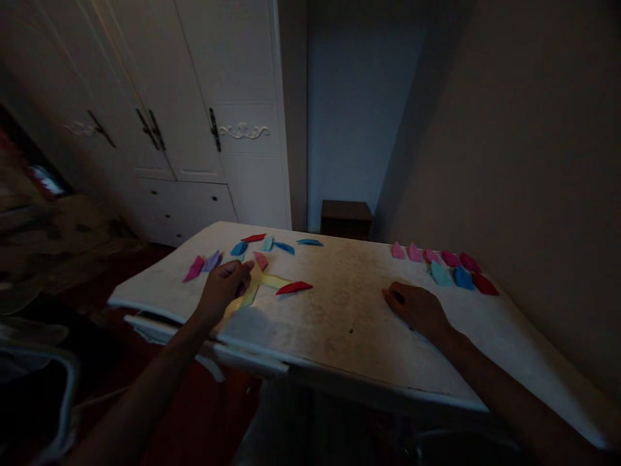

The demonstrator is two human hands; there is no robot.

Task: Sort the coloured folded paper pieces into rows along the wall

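My left hand [226, 285] is over the left part of the table, its fingers closed in a pinch. Right at its fingertips is a pink folded paper piece [261, 260]; whether the fingers grip it I cannot tell. Close by lie yellow folded paper strips [275, 281], and a red folded paper piece [294, 287] touches the end of one. Purple [212, 261] and magenta [194, 268] pieces sit to the left of this hand. My right hand [417, 307] rests on the tabletop with fingers curled and nothing visible in them, nearest to a light-blue piece [440, 274].
Blue [284, 248], teal [268, 243] and red [253, 238] paper pieces lie toward the table's [339, 349] far edge. Several pink pieces [414, 252] line the right side, with a blue one [464, 278] and a red one [485, 285] in front. A white wardrobe [252, 168] stands behind.
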